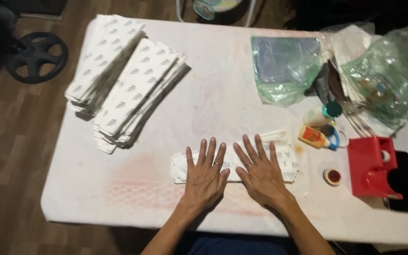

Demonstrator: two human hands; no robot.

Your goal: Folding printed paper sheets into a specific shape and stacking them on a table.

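Both hands lie flat and open, palms down, with fingers spread. The left hand (206,171) and the right hand (261,169) press side by side on a long white folded paper piece with a grey pattern (283,159), which lies on the white table cover (72,198) near the front edge.

I think the paper piece can slide or crease if one hand pushes harder than the other, because the cover under it looks smooth. The small orange glue bottle (312,136) lies on its side just beside the right end, so a leak could stain the paper.

The clear green plastic bag (284,71) holds flat clear sheets. The crumpled green bag (388,80) holds something I cannot identify. The red plastic holder (370,166) seems to have a roll in it.
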